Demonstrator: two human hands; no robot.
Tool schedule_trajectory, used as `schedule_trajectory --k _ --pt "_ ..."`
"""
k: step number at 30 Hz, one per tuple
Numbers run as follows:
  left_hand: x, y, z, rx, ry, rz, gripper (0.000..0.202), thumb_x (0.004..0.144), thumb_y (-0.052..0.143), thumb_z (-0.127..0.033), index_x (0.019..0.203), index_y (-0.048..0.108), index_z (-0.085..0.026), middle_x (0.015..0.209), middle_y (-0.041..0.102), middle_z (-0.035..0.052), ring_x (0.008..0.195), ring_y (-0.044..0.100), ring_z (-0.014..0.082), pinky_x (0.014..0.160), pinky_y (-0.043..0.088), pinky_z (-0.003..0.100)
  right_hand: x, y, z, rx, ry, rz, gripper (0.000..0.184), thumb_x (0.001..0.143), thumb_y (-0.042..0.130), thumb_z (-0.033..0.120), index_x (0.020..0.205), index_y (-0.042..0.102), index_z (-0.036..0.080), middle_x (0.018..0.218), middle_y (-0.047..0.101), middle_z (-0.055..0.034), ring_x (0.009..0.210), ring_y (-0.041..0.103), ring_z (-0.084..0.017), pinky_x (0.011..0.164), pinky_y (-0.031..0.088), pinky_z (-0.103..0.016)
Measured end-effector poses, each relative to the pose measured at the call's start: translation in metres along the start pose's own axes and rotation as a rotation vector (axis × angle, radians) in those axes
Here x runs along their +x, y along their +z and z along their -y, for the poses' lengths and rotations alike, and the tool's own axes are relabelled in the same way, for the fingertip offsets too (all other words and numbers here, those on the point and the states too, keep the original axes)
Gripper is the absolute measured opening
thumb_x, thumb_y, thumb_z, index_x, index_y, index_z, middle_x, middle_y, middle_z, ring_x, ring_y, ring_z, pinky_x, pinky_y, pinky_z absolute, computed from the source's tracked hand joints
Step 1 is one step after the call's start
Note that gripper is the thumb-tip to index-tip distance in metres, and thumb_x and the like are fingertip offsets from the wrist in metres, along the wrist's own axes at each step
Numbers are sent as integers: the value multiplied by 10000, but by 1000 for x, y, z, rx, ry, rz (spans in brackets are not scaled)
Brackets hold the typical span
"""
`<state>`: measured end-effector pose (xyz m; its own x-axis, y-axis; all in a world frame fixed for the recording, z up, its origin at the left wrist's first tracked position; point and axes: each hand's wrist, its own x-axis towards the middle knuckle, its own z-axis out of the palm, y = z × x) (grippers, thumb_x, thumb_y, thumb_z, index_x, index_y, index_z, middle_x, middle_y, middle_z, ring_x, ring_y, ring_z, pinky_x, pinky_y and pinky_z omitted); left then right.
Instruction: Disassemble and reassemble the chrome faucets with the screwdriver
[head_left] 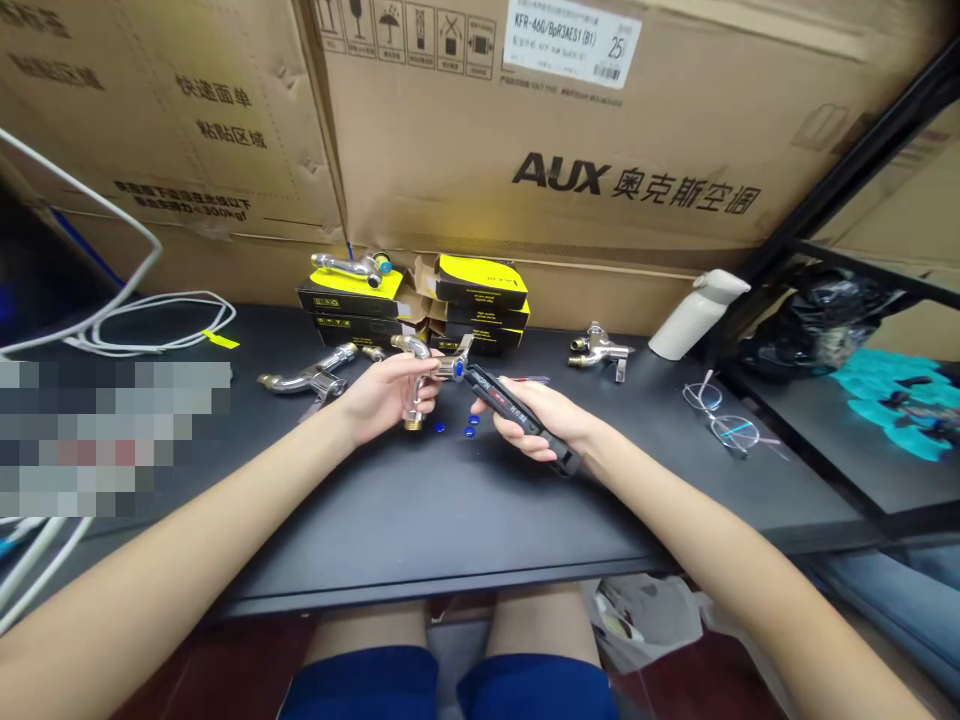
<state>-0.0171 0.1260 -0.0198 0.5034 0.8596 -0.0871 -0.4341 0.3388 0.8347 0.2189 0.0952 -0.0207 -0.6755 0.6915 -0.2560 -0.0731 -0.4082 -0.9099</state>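
My left hand [379, 398] is closed around a chrome faucet [451, 369], holding it just above the desk. A blue round cap [460, 370] shows on the handle end of this faucet. In my right hand [553, 415] is a black utility knife [517, 412] with white lettering. Its front end points up and left, close beside the faucet's blue cap; whether the two touch I cannot tell, and no blade is clearly visible. Below, between my hands, small blue caps [469, 432] lie on the black desk [405, 520].
More chrome faucets lie at left [319, 380] and right [600, 350]; another faucet [352, 268] rests on stacked yellow-black boxes [480, 282]. A white bottle [694, 315] and glasses [724, 420] are at right. White cables [150, 325] coil at left. Large cartons [480, 130] stand behind.
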Motion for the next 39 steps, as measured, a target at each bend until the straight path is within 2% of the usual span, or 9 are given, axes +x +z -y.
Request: schedule_trajectory --k 7,25,29,34,36,39 --pt "1 -2 0 -19 -5 -17 155 738 693 -122 887 654 -110 683 564 18 504 457 84 437 370 200 1 -1 2 2 -89 -94 418 1024 349 431 1141 625 139 602 498 47 326 339 -36 266 318 -139" --pt "-1 3 1 -23 -5 -8 148 736 695 -126 871 638 -107 670 522 5 511 439 79 449 372 201 2 8 -2 -44 -123 -136 408 1003 402 446 1097 632 122 579 525 42 327 375 -44 266 333 -152" --pt "0 4 3 18 26 -26 183 728 712 -144 886 622 -119 687 536 3 518 447 80 454 381 202 4 11 -8 -153 -196 -218 419 979 437 494 1091 619 133 594 548 37 343 405 -52 278 367 -162" --pt "1 4 7 150 139 -37 234 717 754 -166 892 600 -143 646 499 -35 503 428 71 460 390 198 7 16 -18 -341 -313 -388 445 958 435 550 1037 602 145 597 559 36 351 436 -65 283 405 -178" --pt "1 4 8 146 133 -33 226 723 748 -170 891 599 -144 643 501 -34 496 420 68 459 386 197 6 16 -16 -299 -288 -349 440 961 433 542 1057 608 150 595 554 39 350 428 -64 283 399 -176" --pt "-1 3 6 76 74 -24 198 727 728 -159 886 612 -136 658 530 -16 487 419 67 454 371 198 2 14 -7 -180 -198 -218 428 975 433 510 1090 619 143 579 536 45 335 396 -54 273 363 -163"
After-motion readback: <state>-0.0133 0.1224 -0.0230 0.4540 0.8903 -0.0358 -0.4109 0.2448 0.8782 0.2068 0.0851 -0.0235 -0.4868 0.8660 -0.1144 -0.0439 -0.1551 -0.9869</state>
